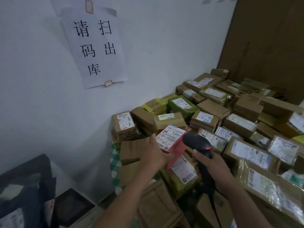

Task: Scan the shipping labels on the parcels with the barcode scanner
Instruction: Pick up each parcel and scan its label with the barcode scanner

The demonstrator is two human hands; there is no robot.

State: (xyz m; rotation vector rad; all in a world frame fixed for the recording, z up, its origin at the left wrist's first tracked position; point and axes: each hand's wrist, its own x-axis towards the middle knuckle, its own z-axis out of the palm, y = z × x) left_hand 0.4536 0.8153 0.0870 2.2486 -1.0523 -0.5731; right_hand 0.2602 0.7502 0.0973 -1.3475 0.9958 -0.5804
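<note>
My left hand point(154, 155) grips a small red parcel point(177, 149) by its left edge and holds it tilted above the pile. Its white shipping label point(169, 136) faces up, with handwriting on it. My right hand point(212, 170) is wrapped around the handle of a black barcode scanner point(196, 142). The scanner's head sits just right of the label and points at it. A cord runs down from the handle.
Several brown, green and yellow parcels point(243, 122) with labels are heaped from centre to right. A box marked "3-2" point(125, 125) stands by the white wall. A paper notice point(97, 45) hangs on the wall. Dark items point(29, 186) lie at lower left.
</note>
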